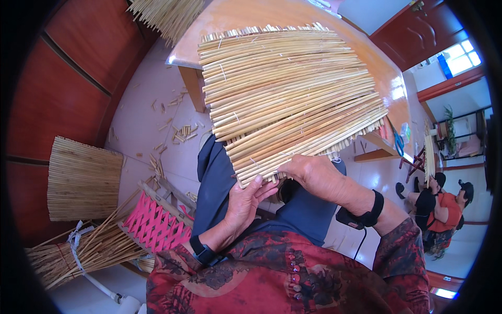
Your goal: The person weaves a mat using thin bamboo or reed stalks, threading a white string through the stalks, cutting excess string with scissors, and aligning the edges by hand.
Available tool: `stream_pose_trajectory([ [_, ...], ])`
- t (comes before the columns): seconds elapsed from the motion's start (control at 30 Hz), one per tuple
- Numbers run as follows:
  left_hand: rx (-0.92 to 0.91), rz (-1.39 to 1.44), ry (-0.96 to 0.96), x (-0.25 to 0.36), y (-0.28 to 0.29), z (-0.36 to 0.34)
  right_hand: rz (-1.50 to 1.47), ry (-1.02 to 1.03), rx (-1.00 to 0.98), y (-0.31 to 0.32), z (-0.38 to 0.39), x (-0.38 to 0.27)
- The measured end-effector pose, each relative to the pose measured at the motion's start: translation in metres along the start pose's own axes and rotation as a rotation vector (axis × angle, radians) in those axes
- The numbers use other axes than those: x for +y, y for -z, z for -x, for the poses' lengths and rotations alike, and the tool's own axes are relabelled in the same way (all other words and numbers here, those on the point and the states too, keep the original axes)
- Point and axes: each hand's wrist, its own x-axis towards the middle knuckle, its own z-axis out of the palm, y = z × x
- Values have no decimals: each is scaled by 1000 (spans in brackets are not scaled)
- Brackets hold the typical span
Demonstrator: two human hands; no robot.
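A mat of straw-coloured reed stalks point(293, 89), bound side by side with thin white string, lies over the wooden table point(392, 86) and reaches toward my lap. My left hand point(243, 205) grips its near left corner, thumb on top and fingers tucked beneath. Just to the right, my right hand point(314, 177) is closed on the near edge; its fingertips are partly hidden by the hand itself. Some stalk ends stick out unevenly along the mat's right and far edges.
Scissors with teal handles point(398, 140) lie at the table's right edge. Cut stalk pieces point(183, 133) litter the floor. On the left are another mat point(83, 180), a pink-strapped stool point(157, 220) and a bundle of stalks point(73, 259). Another person point(447, 209) sits far right.
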Motion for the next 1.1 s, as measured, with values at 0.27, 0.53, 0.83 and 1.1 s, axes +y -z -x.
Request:
stream_pose_trajectory([
  [0.27, -24, 8, 3, 3, -2, 0, 29, 42, -54, 6, -3, 1],
  [0.53, -18, 4, 17, 5, -2, 1, 46, 35, -118, 10, -7, -2],
  [0.83, -20, -34, 16, 4, 0, 0, 200, 64, -181, 21, -16, -16],
  [1.1, -35, -38, 12, 4, 0, 0, 110, 85, -92, 12, -13, 1],
])
